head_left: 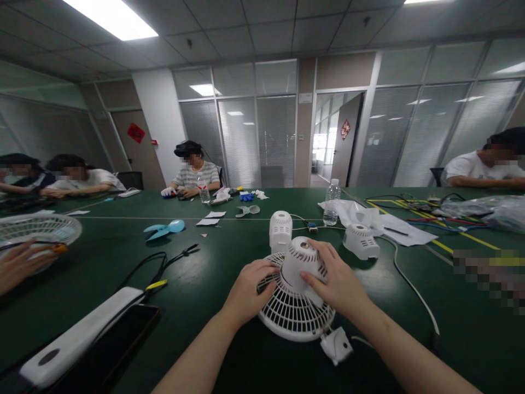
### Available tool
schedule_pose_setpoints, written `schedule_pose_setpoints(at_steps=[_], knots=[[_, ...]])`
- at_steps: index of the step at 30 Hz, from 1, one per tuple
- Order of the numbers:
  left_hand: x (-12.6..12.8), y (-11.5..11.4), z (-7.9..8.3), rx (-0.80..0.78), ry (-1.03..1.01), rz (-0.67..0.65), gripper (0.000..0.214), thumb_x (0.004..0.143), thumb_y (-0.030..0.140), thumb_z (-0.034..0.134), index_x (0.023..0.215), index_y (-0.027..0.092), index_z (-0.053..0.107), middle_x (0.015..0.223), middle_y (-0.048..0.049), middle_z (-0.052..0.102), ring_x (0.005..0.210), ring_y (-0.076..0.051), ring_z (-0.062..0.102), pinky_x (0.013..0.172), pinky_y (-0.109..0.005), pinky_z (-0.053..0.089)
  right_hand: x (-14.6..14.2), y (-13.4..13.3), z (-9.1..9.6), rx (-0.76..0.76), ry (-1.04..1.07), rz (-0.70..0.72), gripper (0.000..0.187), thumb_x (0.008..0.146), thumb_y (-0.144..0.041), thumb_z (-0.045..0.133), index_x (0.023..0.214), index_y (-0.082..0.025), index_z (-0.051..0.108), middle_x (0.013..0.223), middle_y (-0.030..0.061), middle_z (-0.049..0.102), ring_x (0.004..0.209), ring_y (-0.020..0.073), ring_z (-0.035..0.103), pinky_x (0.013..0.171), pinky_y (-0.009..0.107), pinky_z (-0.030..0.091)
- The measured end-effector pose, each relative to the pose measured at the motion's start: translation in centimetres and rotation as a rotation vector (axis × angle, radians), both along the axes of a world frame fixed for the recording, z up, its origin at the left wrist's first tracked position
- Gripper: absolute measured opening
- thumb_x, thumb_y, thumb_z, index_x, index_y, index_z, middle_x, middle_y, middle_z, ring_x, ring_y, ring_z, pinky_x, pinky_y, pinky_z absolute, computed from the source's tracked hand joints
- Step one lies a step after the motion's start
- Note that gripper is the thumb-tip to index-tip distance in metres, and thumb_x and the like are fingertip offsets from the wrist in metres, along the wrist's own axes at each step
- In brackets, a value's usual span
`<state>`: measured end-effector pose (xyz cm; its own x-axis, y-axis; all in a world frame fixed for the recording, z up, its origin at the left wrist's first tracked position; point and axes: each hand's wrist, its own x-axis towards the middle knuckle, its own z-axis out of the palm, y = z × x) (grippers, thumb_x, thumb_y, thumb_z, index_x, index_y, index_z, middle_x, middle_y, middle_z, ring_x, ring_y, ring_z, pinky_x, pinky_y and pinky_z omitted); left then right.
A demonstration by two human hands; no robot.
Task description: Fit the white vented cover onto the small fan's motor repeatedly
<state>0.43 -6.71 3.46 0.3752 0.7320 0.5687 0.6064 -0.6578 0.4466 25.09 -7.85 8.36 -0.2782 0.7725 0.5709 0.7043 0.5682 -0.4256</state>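
A small white fan lies face down on the green table (pixel 205 257), its round grille (pixel 293 314) under a domed motor housing (pixel 301 260). My right hand (pixel 334 282) wraps over the housing's right side, fingers curled on it. My left hand (pixel 250 290) is closed round a dark, slim tool (pixel 266 282) laid against the grille's left edge; the tool's tip is hidden. The fan's white base clip (pixel 336 345) sticks out near me, below the grille.
Two more white motor housings (pixel 280 230) (pixel 361 241) stand behind the fan, with a white cable (pixel 414 290) trailing right. A blue fan blade (pixel 164 229), a water bottle (pixel 331 202), a white power strip (pixel 77 336) and a phone (pixel 118 342) lie around. A co-worker's hand (pixel 18 265) holds another grille (pixel 39 230) at left.
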Motion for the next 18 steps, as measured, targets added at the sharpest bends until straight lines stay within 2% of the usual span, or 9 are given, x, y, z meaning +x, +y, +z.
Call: schedule_pose_setpoints(at_steps=[3,7,14,18], knots=[[-0.11,0.22,-0.42,-0.051,-0.009,-0.038,0.037,0.087,0.023,0.062,0.123,0.025,0.064,0.13,-0.006,0.065,0.123,-0.027,0.057,0.109,-0.05,0.042,0.04,0.21,-0.36,0.015,0.035,0.021,0.06,0.084,-0.035,0.066,0.139,-0.03,0.042,0.135,0.0095,0.052,0.115,0.0337,0.06,0.097,0.054,0.051],[-0.14,0.3,-0.61,-0.086,-0.035,-0.047,0.038,0.086,0.022,0.062,0.124,0.026,0.065,0.13,-0.0047,0.065,0.122,-0.026,0.058,0.109,-0.049,0.043,-0.01,0.3,-0.7,0.031,0.054,0.024,0.063,0.084,-0.035,0.066,0.141,-0.031,0.04,0.136,0.0098,0.052,0.117,0.033,0.059,0.098,0.054,0.05],[-0.22,0.39,-0.14,-0.113,-0.059,-0.076,0.034,0.084,0.021,0.065,0.117,0.027,0.07,0.124,-0.0042,0.069,0.116,-0.026,0.061,0.105,-0.05,0.046,-0.19,0.17,-0.54,0.028,0.041,0.049,0.07,0.084,-0.039,0.067,0.146,-0.032,0.035,0.142,0.0089,0.05,0.123,0.0332,0.057,0.101,0.054,0.049],[-0.16,0.37,0.18,-0.121,-0.115,-0.085,0.026,0.085,0.022,0.066,0.11,0.028,0.073,0.115,-0.0033,0.073,0.11,-0.024,0.065,0.099,-0.046,0.05,-0.28,0.04,-0.12,-0.028,-0.01,0.047,0.073,0.083,-0.041,0.068,0.147,-0.035,0.035,0.15,0.0062,0.045,0.125,0.0354,0.056,0.102,0.057,0.048]])
